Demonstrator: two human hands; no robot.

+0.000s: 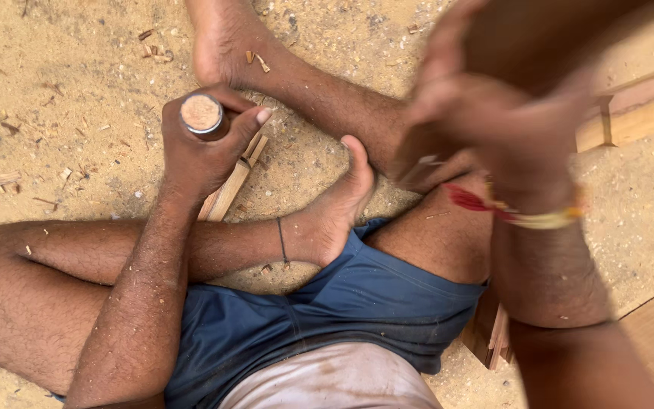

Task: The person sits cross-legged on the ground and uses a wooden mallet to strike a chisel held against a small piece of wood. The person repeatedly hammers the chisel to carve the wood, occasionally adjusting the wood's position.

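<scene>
Ground: the sandy, sawdust-strewn floor (pixel 62 129) lay littered with small wood chips, and open room stretched to the upper left.
Legs: the person sat cross-legged in blue shorts (pixel 327 310), so the feet boxed the work in from above and from the right.
Planks: pale wooden boards (pixel 645 113) bordered the right edge, leaving little room on that side.
Right hand: the right hand (pixel 493 121) was raised and blurred; whether it gripped anything could not be told.
Left hand: the left hand (pixel 206 140) was wrapped round the round wooden handle with a metal ring (pixel 202 115), held upright as for a chisel.
Workpiece: a thin pale wood strip (pixel 228 189) lay on the sand right under that fist, near the foot, probably so that the tool bore straight down on it.
</scene>
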